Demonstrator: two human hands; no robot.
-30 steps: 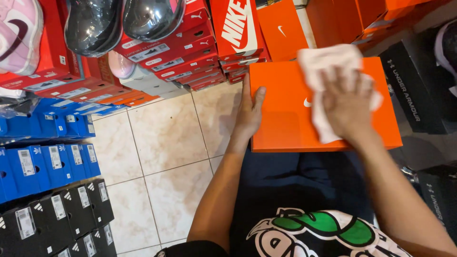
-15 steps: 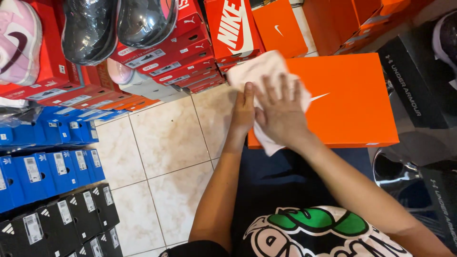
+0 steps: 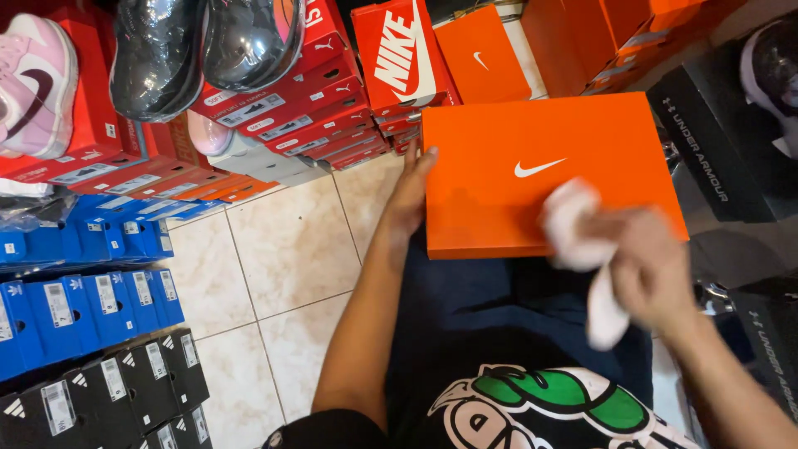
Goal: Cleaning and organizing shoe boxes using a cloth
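An orange shoe box [image 3: 515, 150] rests flat across my lap. My left hand [image 3: 413, 187] presses flat against the box's left side with its fingers straight. My right hand [image 3: 644, 270], blurred by motion, grips a white cloth [image 3: 573, 229] at the box's near right edge. Part of the cloth lies on the lid and a strip of it hangs down below my hand.
Stacks of red and orange shoe boxes [image 3: 291, 100] stand ahead, with dark wrapped shoes [image 3: 199, 46] and a pink shoe [image 3: 33, 83] on top. Blue boxes [image 3: 75, 274] and black boxes [image 3: 108, 391] fill the left. Black boxes [image 3: 715, 141] sit at right. Beige tile floor [image 3: 283, 274] lies between.
My right hand swept the cloth from the lid's right part to its left edge, then back to the near right edge. My left hand has stayed on the box's left side.
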